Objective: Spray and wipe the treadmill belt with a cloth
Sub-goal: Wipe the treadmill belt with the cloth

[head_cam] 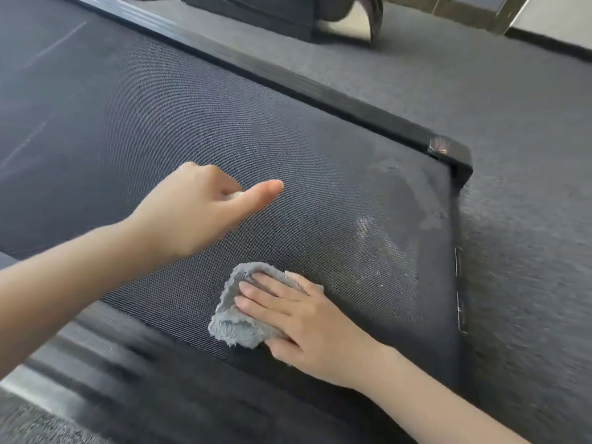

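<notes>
The dark woven treadmill belt point(160, 123) fills most of the view. A crumpled grey cloth point(237, 328) lies on it near the front edge, and my right hand point(304, 318) presses it flat with straight fingers. Above the belt and to the left of the cloth hovers my left hand point(198, 206), fingers curled and thumb stuck out. A small pale object point(234, 195) peeks out between its fingers; most of it is hidden. To the right of the cloth, a wet, speckled patch point(384, 238) shows on the belt near its end.
A black side rail point(288, 78) runs along the belt's far edge to a corner cap point(448, 152). The near rail point(128, 363) is blurred. Grey carpet point(528, 219) lies beyond the treadmill, with the base of another machine point(288, 17) at the top.
</notes>
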The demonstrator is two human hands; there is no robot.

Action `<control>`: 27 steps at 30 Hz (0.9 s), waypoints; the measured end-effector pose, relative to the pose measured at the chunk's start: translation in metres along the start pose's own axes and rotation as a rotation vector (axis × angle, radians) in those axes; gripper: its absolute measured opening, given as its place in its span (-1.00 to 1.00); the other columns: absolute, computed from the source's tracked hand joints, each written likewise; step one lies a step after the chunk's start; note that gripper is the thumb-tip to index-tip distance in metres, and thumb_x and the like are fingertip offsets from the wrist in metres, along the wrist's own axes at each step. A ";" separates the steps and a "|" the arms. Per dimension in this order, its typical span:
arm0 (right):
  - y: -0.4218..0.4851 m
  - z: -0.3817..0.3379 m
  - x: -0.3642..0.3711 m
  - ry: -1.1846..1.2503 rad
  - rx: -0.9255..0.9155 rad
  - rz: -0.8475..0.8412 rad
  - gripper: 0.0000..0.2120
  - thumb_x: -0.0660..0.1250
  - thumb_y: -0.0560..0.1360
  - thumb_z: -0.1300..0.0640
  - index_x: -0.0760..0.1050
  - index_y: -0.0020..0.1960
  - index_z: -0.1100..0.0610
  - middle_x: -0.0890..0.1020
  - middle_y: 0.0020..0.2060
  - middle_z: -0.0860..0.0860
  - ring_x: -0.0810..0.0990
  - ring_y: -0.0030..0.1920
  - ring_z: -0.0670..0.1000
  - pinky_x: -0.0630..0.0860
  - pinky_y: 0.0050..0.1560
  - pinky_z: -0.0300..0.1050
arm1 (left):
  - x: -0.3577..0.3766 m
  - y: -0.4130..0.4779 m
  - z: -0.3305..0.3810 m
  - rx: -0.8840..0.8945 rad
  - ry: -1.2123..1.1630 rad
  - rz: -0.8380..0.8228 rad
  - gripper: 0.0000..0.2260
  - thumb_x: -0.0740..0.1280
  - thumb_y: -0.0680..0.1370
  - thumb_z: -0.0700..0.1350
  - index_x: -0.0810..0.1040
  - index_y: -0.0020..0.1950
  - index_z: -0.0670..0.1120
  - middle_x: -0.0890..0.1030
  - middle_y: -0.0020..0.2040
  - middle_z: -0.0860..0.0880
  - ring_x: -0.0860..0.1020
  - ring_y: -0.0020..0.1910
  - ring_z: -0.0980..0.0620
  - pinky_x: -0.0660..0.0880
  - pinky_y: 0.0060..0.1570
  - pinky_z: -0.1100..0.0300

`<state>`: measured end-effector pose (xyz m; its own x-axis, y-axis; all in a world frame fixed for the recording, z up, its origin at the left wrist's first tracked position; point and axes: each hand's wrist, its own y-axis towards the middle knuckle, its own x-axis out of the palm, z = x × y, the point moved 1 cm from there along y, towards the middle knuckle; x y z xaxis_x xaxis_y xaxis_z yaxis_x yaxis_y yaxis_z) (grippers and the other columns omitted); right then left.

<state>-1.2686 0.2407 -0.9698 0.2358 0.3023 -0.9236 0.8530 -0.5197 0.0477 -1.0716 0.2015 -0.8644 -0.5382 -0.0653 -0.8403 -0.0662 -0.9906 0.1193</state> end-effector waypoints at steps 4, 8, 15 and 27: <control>-0.024 0.003 -0.003 -0.064 -0.138 -0.076 -0.49 0.15 0.52 0.05 0.25 0.47 -0.01 0.22 0.48 -0.13 0.00 0.51 -0.16 -0.05 0.50 -0.02 | 0.006 0.000 0.003 0.012 -0.012 -0.022 -0.21 0.02 0.38 0.50 0.37 -0.47 -0.26 0.50 -0.54 -0.18 0.50 -0.52 -0.11 0.54 -0.24 -0.08; -0.023 0.023 -0.012 -0.191 -0.202 -0.121 -0.45 0.13 0.50 0.05 0.21 0.49 -0.03 0.20 0.49 -0.14 0.00 0.51 -0.17 -0.02 0.50 0.04 | 0.011 0.004 0.006 0.015 -0.001 -0.039 -0.20 0.01 0.37 0.51 0.39 -0.46 -0.27 0.50 -0.54 -0.18 0.49 -0.51 -0.11 0.54 -0.24 -0.05; 0.003 0.089 -0.038 -0.194 0.024 -0.051 -0.46 0.03 0.53 0.00 0.11 0.51 -0.05 0.12 0.50 -0.16 -0.06 0.50 -0.20 -0.09 0.51 0.05 | 0.020 0.015 0.005 0.002 0.011 -0.047 -0.23 0.02 0.37 0.50 0.41 -0.51 -0.21 0.52 -0.56 -0.14 0.50 -0.55 -0.03 0.54 -0.23 0.00; 0.041 0.205 -0.078 -0.148 0.472 0.085 -0.49 -0.01 0.62 -0.03 -0.03 0.54 -0.07 0.01 0.54 -0.07 -0.06 0.51 -0.16 -0.23 0.51 -0.04 | 0.038 0.031 0.015 -0.056 -0.017 -0.089 -0.21 0.05 0.35 0.51 0.39 -0.45 -0.26 0.52 -0.51 -0.19 0.53 -0.48 -0.16 0.57 -0.23 -0.06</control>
<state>-1.3475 0.0320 -0.9734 0.1979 0.1442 -0.9696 0.5215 -0.8530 -0.0204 -1.1071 0.1700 -0.8846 -0.5462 0.0249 -0.8373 -0.0679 -0.9976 0.0146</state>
